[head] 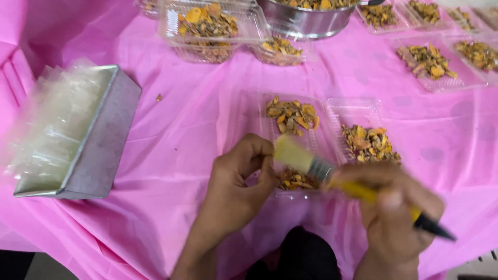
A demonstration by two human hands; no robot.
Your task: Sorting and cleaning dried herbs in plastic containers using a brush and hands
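A clear plastic tray (321, 136) lies in front of me on the pink tablecloth (176, 135), holding orange-brown dried pieces (292, 115) in its compartments. My left hand (244, 176) rests on the tray's near left edge, fingers curled against it. My right hand (397, 212) grips a paintbrush (311, 165) with a yellow handle, black tip and pale bristles. The bristles sit over the tray's near compartment, just right of my left fingers. The brush is blurred.
A metal box (98, 150) full of clear plastic sheets sits at the left. More clear trays of dried pieces (426, 61) lie at the back and right. A steel bowl (311, 21) of the same pieces stands at the back.
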